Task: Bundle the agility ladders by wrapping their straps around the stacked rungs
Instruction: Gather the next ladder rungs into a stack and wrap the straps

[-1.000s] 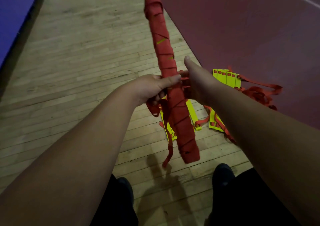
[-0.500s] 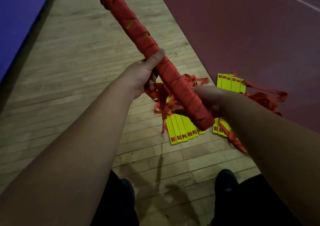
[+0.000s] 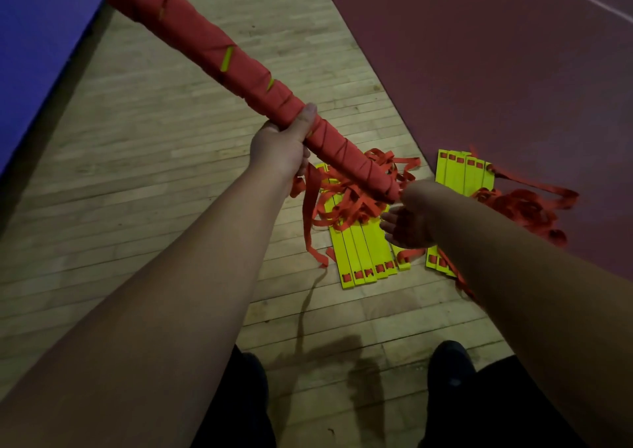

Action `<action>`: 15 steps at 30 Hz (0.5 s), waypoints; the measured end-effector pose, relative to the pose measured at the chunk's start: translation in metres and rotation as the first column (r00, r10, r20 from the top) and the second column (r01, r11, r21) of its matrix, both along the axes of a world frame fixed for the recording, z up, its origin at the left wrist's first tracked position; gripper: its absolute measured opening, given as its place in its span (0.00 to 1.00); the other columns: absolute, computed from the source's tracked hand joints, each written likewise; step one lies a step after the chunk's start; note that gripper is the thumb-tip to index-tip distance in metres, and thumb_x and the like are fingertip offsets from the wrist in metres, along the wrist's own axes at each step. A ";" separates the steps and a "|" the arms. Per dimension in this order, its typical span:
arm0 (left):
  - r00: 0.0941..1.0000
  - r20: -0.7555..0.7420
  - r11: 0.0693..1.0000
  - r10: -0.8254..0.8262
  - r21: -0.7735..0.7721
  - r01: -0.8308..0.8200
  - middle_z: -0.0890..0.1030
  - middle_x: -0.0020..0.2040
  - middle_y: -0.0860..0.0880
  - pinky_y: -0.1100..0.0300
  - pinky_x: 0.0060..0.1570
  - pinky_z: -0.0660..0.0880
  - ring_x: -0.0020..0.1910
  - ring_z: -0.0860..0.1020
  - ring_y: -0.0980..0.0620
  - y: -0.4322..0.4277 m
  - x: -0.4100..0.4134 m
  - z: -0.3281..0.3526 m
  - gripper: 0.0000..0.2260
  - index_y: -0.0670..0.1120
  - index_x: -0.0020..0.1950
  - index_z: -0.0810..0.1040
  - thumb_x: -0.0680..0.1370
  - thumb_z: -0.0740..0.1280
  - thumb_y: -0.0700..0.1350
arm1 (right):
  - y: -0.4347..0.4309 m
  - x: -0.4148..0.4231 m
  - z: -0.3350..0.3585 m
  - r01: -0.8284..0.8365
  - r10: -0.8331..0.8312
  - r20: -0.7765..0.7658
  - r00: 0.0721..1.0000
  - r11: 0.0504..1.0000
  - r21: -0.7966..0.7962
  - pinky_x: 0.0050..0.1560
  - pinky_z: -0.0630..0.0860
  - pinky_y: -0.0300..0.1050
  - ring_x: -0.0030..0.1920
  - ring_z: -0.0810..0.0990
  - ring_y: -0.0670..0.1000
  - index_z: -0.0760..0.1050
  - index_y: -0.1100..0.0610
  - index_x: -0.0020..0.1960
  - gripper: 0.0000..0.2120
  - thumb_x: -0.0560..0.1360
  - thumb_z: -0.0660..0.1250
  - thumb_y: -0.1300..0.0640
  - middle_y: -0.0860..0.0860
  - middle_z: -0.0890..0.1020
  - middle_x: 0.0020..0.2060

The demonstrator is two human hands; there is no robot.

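A long bundle of ladder rungs (image 3: pixel 219 53), wrapped almost fully in red strap with slivers of yellow showing, slants from the top left down to the centre. My left hand (image 3: pixel 281 146) grips it near its lower third, thumb lying along the wrap. A loose strap tail (image 3: pixel 310 221) hangs from below that hand toward the floor. My right hand (image 3: pixel 407 221) hovers just under the bundle's lower end, fingers relaxed and holding nothing. On the floor beneath lie a stack of yellow rungs (image 3: pixel 363 252) with tangled red straps (image 3: pixel 352 204).
A second stack of yellow rungs (image 3: pixel 466 173) with a heap of red strap (image 3: pixel 524 207) lies to the right, at the edge of the dark red court surface (image 3: pixel 496 70). A blue mat (image 3: pixel 37 50) borders the wooden floor on the left. My shoes (image 3: pixel 448 368) are at the bottom.
The bundle has swung from near upright to a slant with its top end far to the left. My right hand has let go of the lower end and dropped just below it.
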State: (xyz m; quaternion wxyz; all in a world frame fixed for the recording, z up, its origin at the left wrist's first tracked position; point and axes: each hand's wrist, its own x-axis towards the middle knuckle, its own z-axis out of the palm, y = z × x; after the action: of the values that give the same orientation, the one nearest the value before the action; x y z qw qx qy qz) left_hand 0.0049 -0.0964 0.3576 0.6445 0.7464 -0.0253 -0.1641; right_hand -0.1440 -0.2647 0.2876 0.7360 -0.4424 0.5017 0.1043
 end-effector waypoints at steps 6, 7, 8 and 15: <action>1.000 -0.017 0.999 -0.013 -0.032 0.013 0.81 0.35 0.49 0.56 0.35 0.78 0.30 0.78 0.53 -0.017 -0.018 -0.005 0.22 0.46 0.54 0.82 0.78 0.75 0.65 | 0.043 0.014 0.041 -0.405 0.431 0.070 0.899 0.883 -0.235 0.52 0.82 0.53 0.48 0.84 0.55 0.79 0.53 0.64 0.08 0.86 0.66 0.53 0.55 0.84 0.55; 0.999 -0.027 0.999 -0.018 -0.044 0.017 0.82 0.35 0.49 0.56 0.35 0.79 0.30 0.78 0.52 -0.020 -0.022 -0.005 0.22 0.46 0.54 0.82 0.78 0.75 0.65 | 0.049 0.014 0.041 -0.413 0.448 0.094 0.889 0.874 -0.256 0.53 0.81 0.53 0.48 0.84 0.55 0.78 0.52 0.66 0.10 0.86 0.66 0.52 0.55 0.84 0.56; 0.999 -0.035 0.998 -0.024 -0.057 0.022 0.82 0.35 0.49 0.55 0.35 0.79 0.30 0.78 0.52 -0.023 -0.024 -0.005 0.22 0.46 0.54 0.82 0.78 0.75 0.65 | 0.055 0.014 0.040 -0.400 0.445 0.108 0.889 0.869 -0.291 0.55 0.81 0.55 0.48 0.84 0.55 0.78 0.52 0.65 0.10 0.86 0.67 0.52 0.55 0.84 0.56; 0.998 -0.030 0.996 -0.059 -0.069 0.057 0.81 0.34 0.49 0.55 0.35 0.78 0.31 0.78 0.52 -0.029 -0.029 -0.003 0.21 0.47 0.53 0.82 0.78 0.76 0.64 | 0.055 0.018 0.031 -0.220 0.314 0.145 0.938 0.865 -0.451 0.55 0.84 0.56 0.52 0.88 0.58 0.81 0.56 0.56 0.09 0.84 0.69 0.51 0.57 0.88 0.54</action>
State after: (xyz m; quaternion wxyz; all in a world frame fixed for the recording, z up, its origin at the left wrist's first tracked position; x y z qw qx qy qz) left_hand -0.0241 -0.1258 0.3551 0.6649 0.7201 -0.0422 -0.1936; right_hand -0.1257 -0.2100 0.3187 0.6486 -0.6671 0.3637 0.0449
